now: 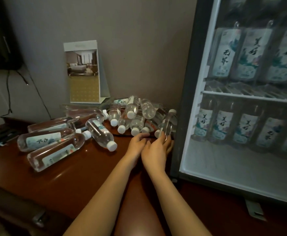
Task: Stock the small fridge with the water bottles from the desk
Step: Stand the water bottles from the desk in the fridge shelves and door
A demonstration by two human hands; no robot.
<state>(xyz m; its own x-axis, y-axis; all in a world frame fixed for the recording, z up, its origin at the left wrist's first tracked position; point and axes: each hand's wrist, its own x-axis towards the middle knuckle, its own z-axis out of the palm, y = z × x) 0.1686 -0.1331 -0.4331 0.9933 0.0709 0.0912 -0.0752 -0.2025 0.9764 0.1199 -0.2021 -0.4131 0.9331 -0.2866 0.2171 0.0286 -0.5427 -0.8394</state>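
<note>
Water bottles [103, 135] lie on their sides across the brown desk [81, 176] in front of us. The nearest ones are at the left, with their white caps pointing right. Our two bare forearms extend side by side over the desk. Our left hand [136, 144] sits by the caps of the pile, fingers loosely curved and grasping nothing. Just beside it, our right hand [156, 152] has its fingers wrapped round the lower end of one clear bottle [168, 124]. That bottle stands tilted, cap up, next to the dark frame of the small fridge [187, 99].

Beyond our hands, more bottles are heaped on one another toward the wall. Inside the fridge, at the right, labelled bottles stand upright in a lower row [224, 126]. Another row [248, 53] stands above them on a white wire shelf [241, 97]. Behind the heap a folded card stand [84, 72] with a room photo stands by the wall. At the far left, cables [8, 92] hang below a dark screen [1, 31].
</note>
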